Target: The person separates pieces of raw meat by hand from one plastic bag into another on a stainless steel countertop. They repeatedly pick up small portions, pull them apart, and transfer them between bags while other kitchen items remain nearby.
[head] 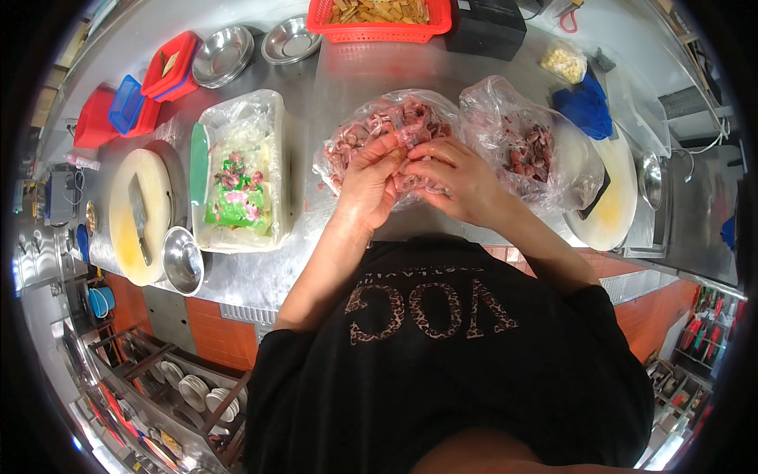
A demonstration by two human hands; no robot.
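My left hand (373,175) and my right hand (459,181) meet over a pile of raw pinkish-red meat pieces (349,142) on clear plastic. The fingertips of both pinch one small, glistening piece of raw meat (414,135), partly hidden by the fingers. Just right of my right hand, a clear plastic bag (491,103) lies open around darker red meat pieces (536,151). To the left stands a plastic-lined white tub (284,178); inside it are a green packet (234,207) and a few meat scraps (235,169).
A kitchen knife (139,213) lies on the left round cutting board (121,237), beside a steel bowl (182,260). Another round board (616,207) is at right, near a blue cloth-like item (583,109). A red basket (379,32) and steel plates (222,56) line the back.
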